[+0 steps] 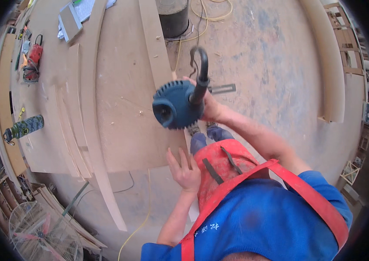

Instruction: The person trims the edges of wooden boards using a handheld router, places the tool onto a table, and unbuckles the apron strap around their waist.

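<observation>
My right hand [210,108] is wrapped round a blue trim router [178,106], whose rounded, vented top faces up. A thick black cable curves from it, and a slotted metal guide [223,88] juts out on its right. The router's lower end is hidden, so I cannot tell whether it touches the wood. My left hand [185,173] is open, fingers stretched out, at the near edge of a large wooden panel [123,143]. Below the router, a long wooden strip [155,48] runs away along the panel's right side.
Long curved strips [92,87] lie on the panel's left. Further left are a red power tool [33,63] and a camouflage bottle [28,127]. A dark round drum [172,17] stands ahead beside a yellow cord [213,18]. A large fan [43,235] stands lower left; a curved panel [328,65] is at right.
</observation>
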Demonstrator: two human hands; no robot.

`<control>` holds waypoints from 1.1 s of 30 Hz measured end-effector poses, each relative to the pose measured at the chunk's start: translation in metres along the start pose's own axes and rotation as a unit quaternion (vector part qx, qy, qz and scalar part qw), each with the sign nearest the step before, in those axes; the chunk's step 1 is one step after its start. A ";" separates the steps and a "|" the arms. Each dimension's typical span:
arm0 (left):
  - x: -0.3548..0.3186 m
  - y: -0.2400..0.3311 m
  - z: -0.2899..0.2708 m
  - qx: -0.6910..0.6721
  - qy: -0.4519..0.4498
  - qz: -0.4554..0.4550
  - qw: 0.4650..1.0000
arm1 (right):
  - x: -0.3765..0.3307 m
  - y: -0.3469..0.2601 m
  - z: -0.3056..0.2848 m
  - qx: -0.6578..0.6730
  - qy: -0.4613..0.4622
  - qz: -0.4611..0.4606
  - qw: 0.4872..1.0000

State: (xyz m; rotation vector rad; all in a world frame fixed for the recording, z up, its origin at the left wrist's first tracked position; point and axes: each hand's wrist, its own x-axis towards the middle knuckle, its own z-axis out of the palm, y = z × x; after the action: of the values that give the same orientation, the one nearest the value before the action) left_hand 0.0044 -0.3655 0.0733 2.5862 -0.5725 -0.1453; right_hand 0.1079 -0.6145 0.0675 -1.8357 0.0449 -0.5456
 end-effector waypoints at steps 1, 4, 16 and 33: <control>0.004 0.002 0.001 0.000 0.000 0.006 1.000 | 0.000 0.022 -0.001 -0.005 -0.016 -0.005 1.000; 0.001 0.004 -0.002 0.005 -0.007 0.000 1.000 | 0.026 0.025 -0.010 -0.030 -0.013 -0.055 0.998; 0.005 0.002 -0.001 0.003 0.006 0.017 1.000 | 0.089 0.053 -0.028 0.022 -0.049 0.016 0.998; 0.013 0.009 -0.006 -0.008 -0.023 0.013 1.000 | 0.172 0.097 -0.053 -0.079 0.012 -0.154 0.985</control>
State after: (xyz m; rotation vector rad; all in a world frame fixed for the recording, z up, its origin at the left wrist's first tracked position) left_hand 0.0146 -0.3755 0.0830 2.5637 -0.6202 -0.2009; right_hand 0.2634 -0.7459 0.0503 -2.0050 -0.1877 -0.8003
